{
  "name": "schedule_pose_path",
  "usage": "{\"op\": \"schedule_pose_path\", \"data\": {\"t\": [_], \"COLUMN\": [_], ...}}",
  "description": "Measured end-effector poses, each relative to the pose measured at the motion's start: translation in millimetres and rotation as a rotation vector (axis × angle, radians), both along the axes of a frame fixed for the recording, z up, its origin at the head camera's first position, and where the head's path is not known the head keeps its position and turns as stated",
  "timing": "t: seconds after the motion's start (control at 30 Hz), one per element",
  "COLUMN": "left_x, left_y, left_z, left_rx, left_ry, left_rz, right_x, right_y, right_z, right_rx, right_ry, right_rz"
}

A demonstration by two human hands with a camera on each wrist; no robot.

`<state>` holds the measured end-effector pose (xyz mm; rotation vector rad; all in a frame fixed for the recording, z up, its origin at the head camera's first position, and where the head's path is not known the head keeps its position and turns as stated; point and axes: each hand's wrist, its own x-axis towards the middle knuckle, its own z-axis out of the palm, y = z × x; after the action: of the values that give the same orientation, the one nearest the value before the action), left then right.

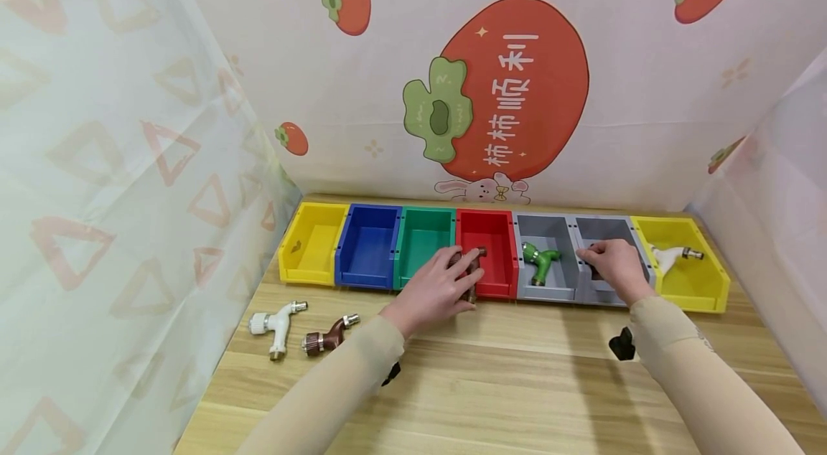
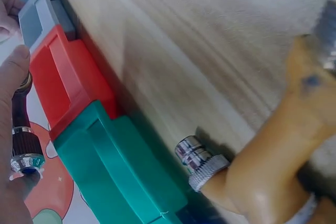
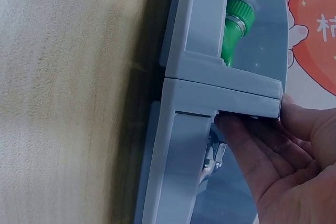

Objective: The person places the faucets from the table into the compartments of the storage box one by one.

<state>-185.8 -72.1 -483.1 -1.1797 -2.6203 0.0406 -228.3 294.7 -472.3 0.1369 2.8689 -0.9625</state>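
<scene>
My left hand (image 1: pixel 439 286) holds a brown tap (image 1: pixel 474 275) over the front of the red bin (image 1: pixel 497 247). In the left wrist view the brown tap's ribbed knob (image 2: pixel 25 142) shows between thumb and fingers. My right hand (image 1: pixel 617 265) grips the side wall of the right grey bin (image 3: pixel 226 97), thumb at the rim and fingers inside. A partly hidden metal fitting (image 3: pixel 214 153) lies in that bin. The left grey bin (image 1: pixel 562 290) holds a green tap (image 1: pixel 541 261). A white tap (image 1: pixel 672 255) lies in the right yellow bin (image 1: pixel 704 290).
Blue (image 1: pixel 367 247), green (image 1: pixel 423 247) and left yellow (image 1: pixel 316 247) bins continue the row. On the table lie a white tap (image 1: pixel 278 329) and a dark brown tap (image 1: pixel 331 335). A tan tap (image 2: pixel 273 166) is close to the left wrist camera. A printed cloth (image 1: pixel 362 82) hangs behind.
</scene>
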Motion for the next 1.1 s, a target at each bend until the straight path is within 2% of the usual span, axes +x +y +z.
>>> {"op": "schedule_pose_path", "data": {"t": [0.2,0.47,0.9,1.1], "left_x": [-13.5,-29.6,-40.1,-43.5], "left_y": [6,14,26,32], "left_z": [1.2,1.4,-3.5,-3.0], "left_rx": [-0.041,-0.062,-0.106,-0.109], "left_ry": [-0.012,0.02,-0.033,-0.036], "left_rz": [0.024,0.021,0.077,0.058], "right_x": [-0.3,-0.5,1.0,0.7], "right_y": [-1,0,-2,-2], "right_z": [0.4,1.4,2.6,2.3], "right_rx": [0.006,0.009,0.007,0.007], "right_ry": [-0.007,-0.012,-0.015,-0.013], "right_rz": [0.003,0.003,0.015,0.013]}}
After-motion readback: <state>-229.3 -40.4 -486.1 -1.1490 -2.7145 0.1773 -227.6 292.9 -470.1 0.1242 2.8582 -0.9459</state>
